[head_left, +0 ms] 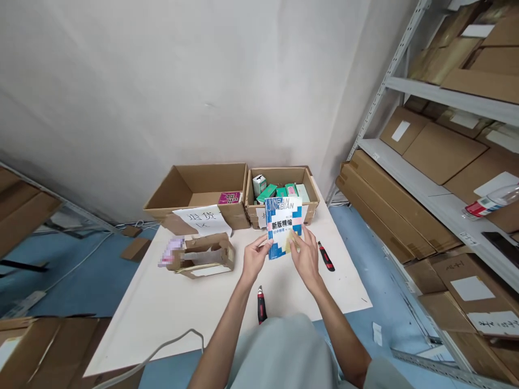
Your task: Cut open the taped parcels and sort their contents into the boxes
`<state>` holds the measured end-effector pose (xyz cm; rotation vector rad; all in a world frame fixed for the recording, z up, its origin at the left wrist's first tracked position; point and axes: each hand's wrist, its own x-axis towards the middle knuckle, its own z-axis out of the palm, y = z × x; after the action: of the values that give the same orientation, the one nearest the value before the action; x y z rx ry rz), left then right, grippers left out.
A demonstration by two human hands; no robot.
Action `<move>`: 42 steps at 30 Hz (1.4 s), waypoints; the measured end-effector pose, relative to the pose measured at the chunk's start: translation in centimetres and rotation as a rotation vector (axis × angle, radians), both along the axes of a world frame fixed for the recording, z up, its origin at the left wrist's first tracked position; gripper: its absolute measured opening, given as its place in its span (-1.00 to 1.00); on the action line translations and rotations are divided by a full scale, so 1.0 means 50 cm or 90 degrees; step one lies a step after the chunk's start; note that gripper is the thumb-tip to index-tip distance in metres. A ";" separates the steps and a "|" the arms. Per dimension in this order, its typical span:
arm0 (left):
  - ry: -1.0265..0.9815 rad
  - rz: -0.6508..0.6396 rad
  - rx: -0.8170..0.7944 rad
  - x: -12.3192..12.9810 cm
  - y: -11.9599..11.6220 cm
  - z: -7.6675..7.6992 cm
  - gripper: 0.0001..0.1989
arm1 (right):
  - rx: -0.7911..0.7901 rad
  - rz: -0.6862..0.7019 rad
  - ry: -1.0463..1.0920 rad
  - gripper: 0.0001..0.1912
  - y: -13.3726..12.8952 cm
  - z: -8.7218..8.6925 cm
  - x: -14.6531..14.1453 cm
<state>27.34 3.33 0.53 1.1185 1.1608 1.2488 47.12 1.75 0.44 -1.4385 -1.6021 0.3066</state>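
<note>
A small blue-and-white book (284, 229) with Chinese characters on its cover is held up over the table, facing me. My left hand (257, 254) pinches its lower left edge between thumb and fingers. On the lower right side, my right hand (306, 254) grips the same book, its thumb lying on the cover. Right behind the book stands a cardboard box (259, 217) with green and white small packs (267, 193) inside. A red-and-black utility knife (326, 257) lies to the right of my right hand. Another utility knife (261, 305) rests nearer to me, below my left hand.
A larger open carton (194, 178) with a paper sign (203, 219) holds a magenta pack (230, 198). A small opened cardboard box (208, 256) is on the white table (162, 319) at left. A grey cable (162, 346) crosses the front edge. Shelves (430, 173) with cartons stand right.
</note>
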 end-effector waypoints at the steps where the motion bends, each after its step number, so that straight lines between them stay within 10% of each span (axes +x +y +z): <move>1: 0.001 -0.005 0.001 0.009 -0.003 -0.002 -0.25 | -0.003 0.014 0.005 -0.62 0.001 0.004 -0.010; 11: 0.119 -0.052 0.123 0.084 -0.081 0.020 -0.59 | -0.101 0.003 0.162 -0.54 0.005 0.050 -0.062; 18: 0.129 0.127 0.068 -0.006 -0.072 0.032 -0.20 | -0.208 0.194 0.480 -0.31 -0.007 0.083 0.000; 29: 0.066 0.063 0.064 -0.051 -0.121 0.118 -0.40 | -0.249 0.251 0.642 -0.31 -0.051 0.111 0.003; 35: 0.138 0.148 0.098 -0.026 -0.100 0.076 -0.47 | -0.160 0.086 0.478 -0.13 -0.019 0.050 -0.018; 42: 0.447 0.067 0.185 0.032 -0.120 -0.031 -0.73 | -0.261 0.178 0.393 -0.37 -0.045 -0.046 -0.106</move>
<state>28.96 -2.69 -1.01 1.8227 1.5969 1.1551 41.84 -0.51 -1.85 -1.2299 -1.2543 1.1772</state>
